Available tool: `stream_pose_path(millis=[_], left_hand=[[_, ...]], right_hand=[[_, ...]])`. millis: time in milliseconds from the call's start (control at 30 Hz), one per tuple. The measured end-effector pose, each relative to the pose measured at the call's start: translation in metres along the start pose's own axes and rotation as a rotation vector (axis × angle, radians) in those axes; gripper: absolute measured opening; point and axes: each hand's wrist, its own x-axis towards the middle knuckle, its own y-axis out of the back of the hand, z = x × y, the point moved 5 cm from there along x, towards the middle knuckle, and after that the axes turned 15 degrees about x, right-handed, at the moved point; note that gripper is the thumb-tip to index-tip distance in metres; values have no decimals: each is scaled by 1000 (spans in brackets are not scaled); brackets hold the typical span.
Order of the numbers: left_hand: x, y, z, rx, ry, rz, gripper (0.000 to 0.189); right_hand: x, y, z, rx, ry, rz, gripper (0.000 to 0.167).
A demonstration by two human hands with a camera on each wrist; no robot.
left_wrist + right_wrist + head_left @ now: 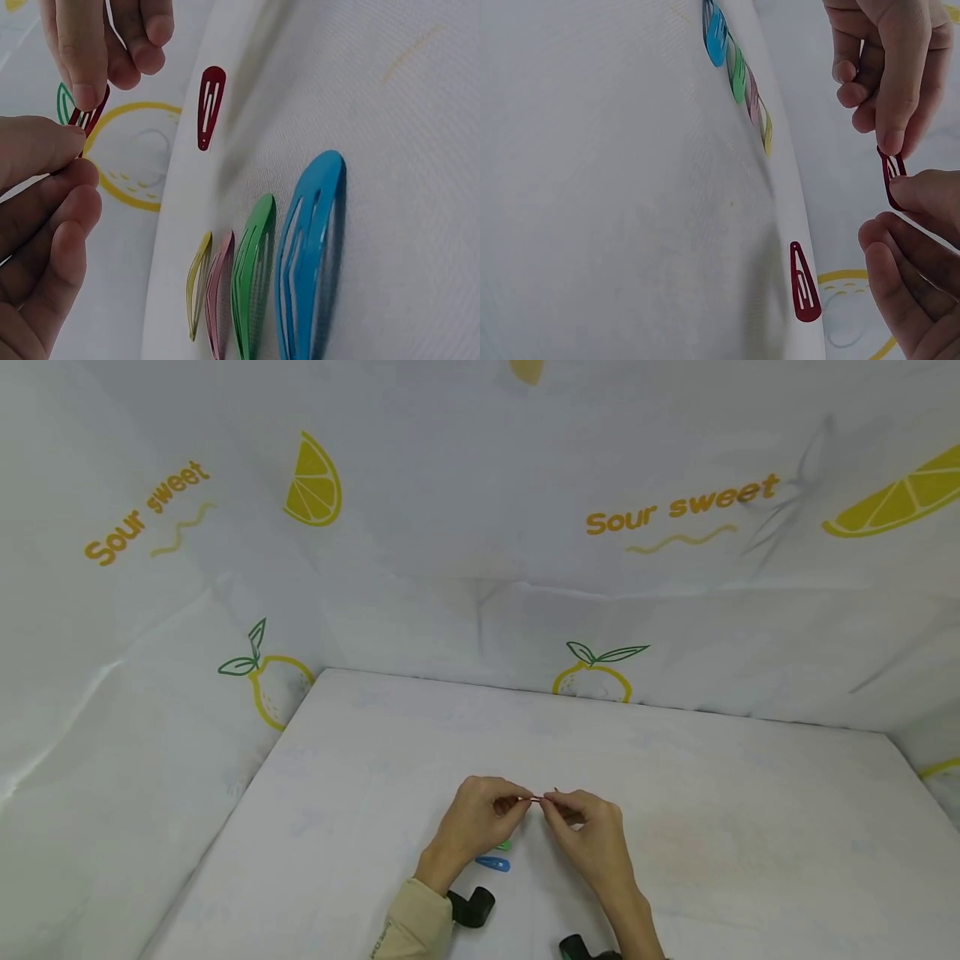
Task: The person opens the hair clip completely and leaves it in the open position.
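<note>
A dark red snap hair clip (889, 180) is pinched between both hands above the table, one end in each. The left hand (476, 814) grips one end between thumb and index finger. The right hand (592, 831) pinches the other end the same way, its remaining fingers loosely curled. In the left wrist view a second red hair clip (211, 109) lies on the table beyond the hands. A blue hair clip (309, 259), a green hair clip (251, 274), a pink hair clip (217, 296) and a yellow hair clip (197, 285) lie in a row.
The table (750, 827) has a white cover. Behind and left of it hangs a white curtain (450, 527) printed with lemons and lettering. Black wrist-camera parts (472, 907) sit by the forearms.
</note>
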Motion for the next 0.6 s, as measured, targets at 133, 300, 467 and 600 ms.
stream_pose_path(millis=[133,300,467,600], left_hand=[[0,-1,0,16,15,-15,8],[0,-3,0,29,39,-51,8],[1,-8,2,30,48,-84,7],[2,-13,4,54,40,-84,6]], right_hand=[[-1,3,0,-19,-2,5,15],[-3,9,-1,-27,5,13,15],[-5,14,0,-34,-7,16,14],[-7,18,1,-54,-13,24,13]])
